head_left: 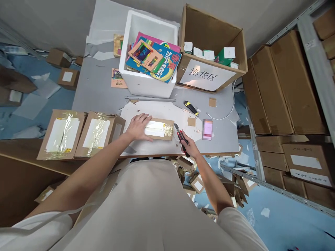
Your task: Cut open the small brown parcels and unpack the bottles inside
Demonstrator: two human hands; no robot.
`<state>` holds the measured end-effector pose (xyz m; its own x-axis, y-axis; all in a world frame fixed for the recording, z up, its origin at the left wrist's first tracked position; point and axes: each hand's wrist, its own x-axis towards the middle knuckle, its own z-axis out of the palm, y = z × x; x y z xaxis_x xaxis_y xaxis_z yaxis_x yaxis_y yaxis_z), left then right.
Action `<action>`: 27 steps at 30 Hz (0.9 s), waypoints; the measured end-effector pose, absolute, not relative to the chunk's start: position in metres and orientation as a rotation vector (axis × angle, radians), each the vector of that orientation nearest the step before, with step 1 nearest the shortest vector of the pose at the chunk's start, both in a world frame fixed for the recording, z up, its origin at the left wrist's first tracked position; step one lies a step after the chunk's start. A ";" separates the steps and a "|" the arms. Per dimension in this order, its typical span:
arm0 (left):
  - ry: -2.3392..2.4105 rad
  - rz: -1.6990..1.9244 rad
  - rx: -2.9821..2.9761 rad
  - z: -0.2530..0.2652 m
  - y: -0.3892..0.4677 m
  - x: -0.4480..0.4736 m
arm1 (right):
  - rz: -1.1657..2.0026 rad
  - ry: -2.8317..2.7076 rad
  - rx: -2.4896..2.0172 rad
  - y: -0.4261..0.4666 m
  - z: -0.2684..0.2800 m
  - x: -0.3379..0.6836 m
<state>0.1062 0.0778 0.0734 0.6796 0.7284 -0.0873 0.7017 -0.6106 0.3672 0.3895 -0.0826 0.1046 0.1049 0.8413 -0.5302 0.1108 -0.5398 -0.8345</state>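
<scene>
While the left hand spans the left end of a small, flat brown cardboard carton with a white label and shiny clear tape, the right hand has a black-and-red utility knife at the carton's other end. Left grip part-closed across the carton, fingers toward the far edge, thumb along the near one; right grip curled tight around the knife handle. Blade out, angled up to just beside the carton's right end; cannot tell whether it touches. Carton lies flat near the front edge of a grey desk, on a white surface patch. Right of it: a small brown cardboard square, then a pink-screened phone, blurred. Beyond, a yellow-and-black cutter and a thin white cable. At the back, a white foam box heaped with colourful books, beside a tall open brown cardboard box bearing a hand-lettered white sheet. Two taped, labelled cartons sit left of the left forearm's wrist end.
</scene>
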 end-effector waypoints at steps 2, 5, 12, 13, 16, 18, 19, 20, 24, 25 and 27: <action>1.118 0.120 2.517 0.074 0.077 0.106 | 1.491 -0.930 -1.764 -0.080 0.103 0.388; 1.157 0.149 2.499 0.074 0.075 0.108 | 1.459 -0.946 -1.820 -0.078 0.103 0.384; 1.207 0.193 2.459 0.077 0.072 0.112 | 1.375 -1.114 -1.975 -0.078 0.120 0.382; 1.224 0.186 2.452 0.078 0.072 0.113 | 1.355 -1.162 -2.004 -0.077 0.123 0.383; 1.251 0.118 2.445 0.084 0.072 0.115 | 1.327 -1.384 -2.075 -0.076 0.132 0.384; 1.240 0.066 2.450 0.087 0.072 0.116 | 1.280 -1.563 -2.126 -0.077 0.135 0.383; 1.233 0.044 2.450 0.088 0.072 0.116 | 1.245 -1.633 -2.153 -0.077 0.136 0.382; 1.231 0.027 2.450 0.089 0.072 0.116 | 1.211 -1.676 -2.175 -0.077 0.137 0.380; 1.259 0.013 2.435 0.089 0.071 0.116 | 1.241 -1.681 -2.146 -0.080 0.140 0.380; 1.262 0.018 2.431 0.089 0.071 0.116 | 1.276 -1.671 -2.125 -0.082 0.141 0.381; 1.251 0.023 2.427 0.089 0.071 0.116 | 1.335 -1.636 -2.101 -0.086 0.142 0.383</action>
<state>0.1163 0.0714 0.0886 0.5975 0.7840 -0.1683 0.7772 -0.5145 0.3623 0.3835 -0.0857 0.1423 0.0016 0.8424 -0.5389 0.6970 -0.3873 -0.6034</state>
